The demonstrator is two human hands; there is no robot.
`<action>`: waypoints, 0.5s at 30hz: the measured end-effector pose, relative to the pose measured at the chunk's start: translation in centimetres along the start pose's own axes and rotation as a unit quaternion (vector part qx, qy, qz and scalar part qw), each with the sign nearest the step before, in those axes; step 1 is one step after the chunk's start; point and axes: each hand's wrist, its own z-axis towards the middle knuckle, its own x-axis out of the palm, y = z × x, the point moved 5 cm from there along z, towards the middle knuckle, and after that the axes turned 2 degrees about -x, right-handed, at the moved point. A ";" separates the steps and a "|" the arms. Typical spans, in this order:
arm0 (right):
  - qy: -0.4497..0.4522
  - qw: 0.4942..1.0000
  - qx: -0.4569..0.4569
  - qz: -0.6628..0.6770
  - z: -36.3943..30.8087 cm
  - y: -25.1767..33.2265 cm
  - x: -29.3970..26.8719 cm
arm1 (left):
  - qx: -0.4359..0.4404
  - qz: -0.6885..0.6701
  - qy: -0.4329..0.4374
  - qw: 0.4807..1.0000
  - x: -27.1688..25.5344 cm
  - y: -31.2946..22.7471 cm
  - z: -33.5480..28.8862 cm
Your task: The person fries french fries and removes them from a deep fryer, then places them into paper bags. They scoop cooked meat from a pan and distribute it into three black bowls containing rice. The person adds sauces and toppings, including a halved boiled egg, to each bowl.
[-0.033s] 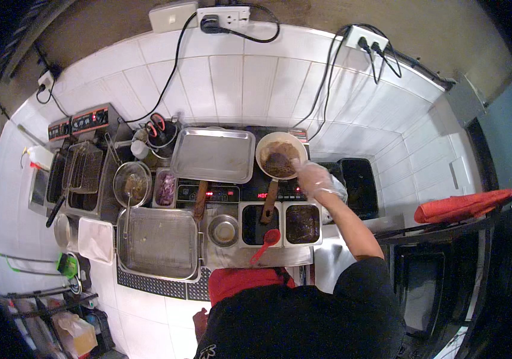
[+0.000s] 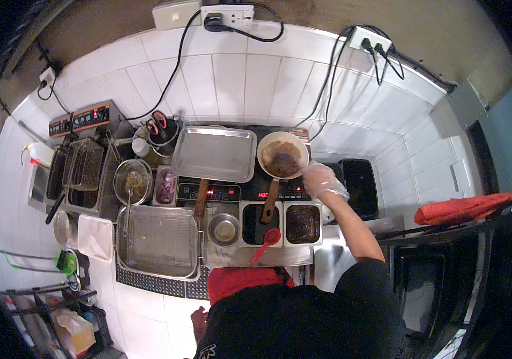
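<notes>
My right hand (image 2: 319,180), in a clear plastic glove, is at the right rim of a cream-coloured pan (image 2: 264,163) with a wooden handle. Its fingers look closed together, but what they hold is hidden. Brown sauce with a darker patch (image 2: 284,161) covers the pan's bottom. Low beside my body hangs my left hand (image 2: 199,322), away from the counter and only partly seen; its fingers are too unclear to read. Below the pan stand a container of dark sauce (image 2: 303,224) and a dark container (image 2: 260,230) with a red measuring spoon (image 2: 271,237) across its front edge.
A metal tray (image 2: 214,154) lies left of the pan, above the cooktop controls (image 2: 223,192). Further left are chopped purple onion (image 2: 166,186), a bowl with a ladle (image 2: 133,181), a wire-rack tray (image 2: 159,242) and a fryer basket (image 2: 85,166). A red cloth (image 2: 462,208) hangs at right.
My right hand has shifted slightly right and down, toward the pan's outer rim. The dark patch in the sauce looks a little different. My left hand stays low.
</notes>
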 end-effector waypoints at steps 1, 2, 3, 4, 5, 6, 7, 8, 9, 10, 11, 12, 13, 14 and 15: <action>0.019 1.000 0.006 0.023 -1.0 -0.6 -0.4 | -0.014 0.006 0.013 1.000 0.4 0.2 -0.3; 0.065 0.998 0.019 0.021 -1.8 -1.2 -0.3 | -0.063 -0.014 0.031 0.997 0.5 0.8 -0.1; 0.073 0.997 0.025 0.013 -2.3 -1.5 -0.3 | -0.034 0.004 0.023 0.999 0.5 0.5 -0.2; 0.107 0.994 0.019 0.016 -2.5 -1.5 0.4 | -0.040 0.003 0.027 0.999 0.5 0.6 -0.1; 0.107 0.994 0.008 0.015 -2.5 -1.4 1.0 | -0.045 0.004 0.031 0.999 0.5 0.7 0.0; 0.108 0.994 0.001 0.014 -2.7 -1.4 1.8 | -0.048 0.005 0.037 0.998 0.5 0.6 0.2; 0.051 0.999 0.008 0.010 -2.4 -1.2 2.5 | -0.050 0.007 0.042 0.998 0.5 0.7 0.3; 0.014 0.998 0.043 0.040 -1.4 -1.9 3.1 | -0.054 0.007 0.047 0.997 0.5 0.7 0.5; 0.021 0.995 0.076 0.066 -0.6 -2.7 4.1 | -0.060 0.009 0.050 0.997 0.5 0.8 0.5; 0.029 0.989 0.120 0.076 -0.1 -3.6 5.0 | -0.065 0.007 0.053 0.996 0.4 0.8 0.5; 0.000 0.983 0.161 0.088 -0.2 -3.9 5.6 | -0.071 0.009 0.058 0.996 0.5 0.9 0.3; 0.025 0.982 0.149 0.109 -0.1 -3.9 6.5 | -0.076 0.006 0.062 0.995 0.3 0.9 0.2; 0.023 0.982 0.145 0.120 0.0 -3.9 7.0 | -0.085 0.003 0.068 0.994 0.1 0.8 -0.1; 0.054 0.981 0.141 0.119 0.2 -3.7 7.6 | -0.093 0.000 0.073 0.993 -0.3 0.6 -0.4; 0.055 0.977 0.128 0.160 0.2 -3.8 7.8 | -0.104 -0.006 0.079 0.991 -1.0 0.2 -0.7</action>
